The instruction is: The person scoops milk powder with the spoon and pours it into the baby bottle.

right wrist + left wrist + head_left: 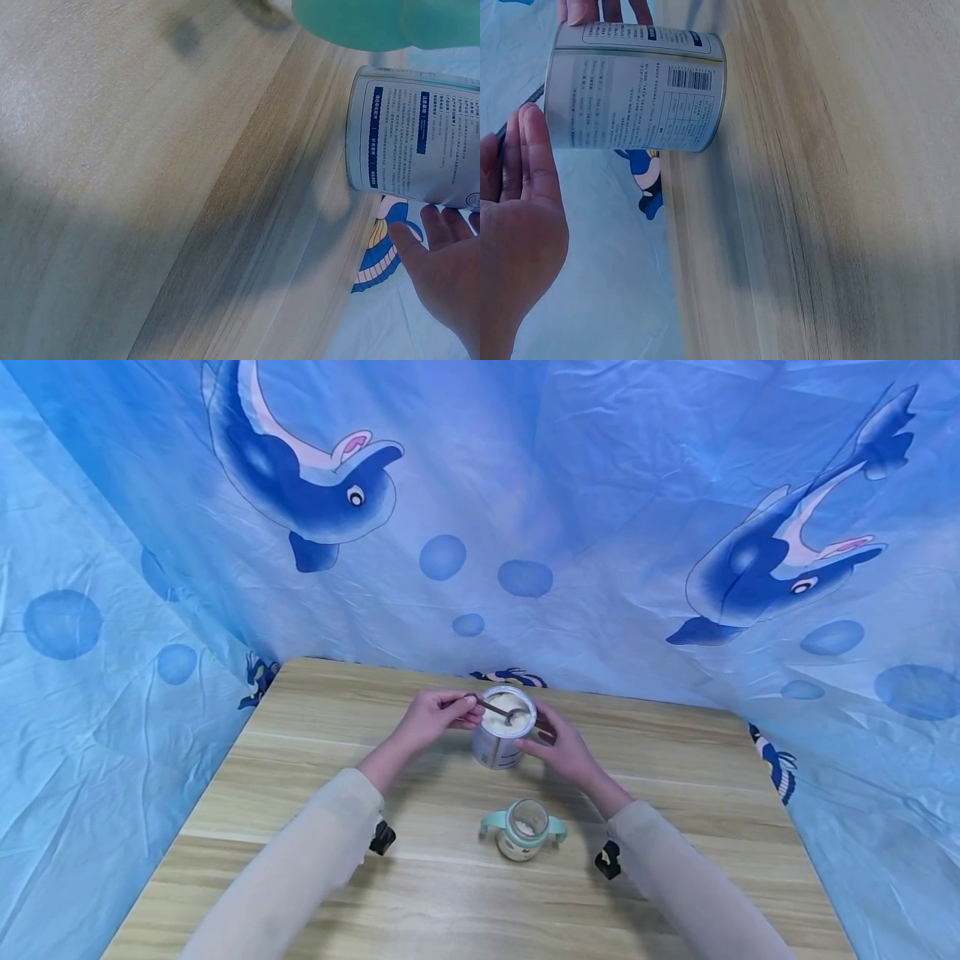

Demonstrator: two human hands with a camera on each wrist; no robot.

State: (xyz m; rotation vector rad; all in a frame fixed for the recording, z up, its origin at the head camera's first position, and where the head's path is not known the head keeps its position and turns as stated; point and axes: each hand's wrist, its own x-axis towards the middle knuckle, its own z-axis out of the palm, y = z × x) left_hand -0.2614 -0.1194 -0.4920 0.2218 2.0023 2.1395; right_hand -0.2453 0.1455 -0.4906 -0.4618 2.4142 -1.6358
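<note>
A white can (497,752) of pale powder stands open near the table's back edge, its printed label showing in both wrist views. My left hand (442,712) pinches the handle of a dark brown spoon (491,706), whose bowl end lies over the powder inside the rim. Around the can's right side, my right hand (564,747) holds it with thumb in front and fingers farther back. Closer to me, between my forearms, stands an uncapped baby bottle (525,842) with two mint-green handles and some whitish powder inside.
A wood-grain table (300,810) carries everything. Blue curtains (600,635) with dolphin prints hang behind it and along both sides. In the right wrist view, a mint-green bottle handle (352,22) shows large near the top.
</note>
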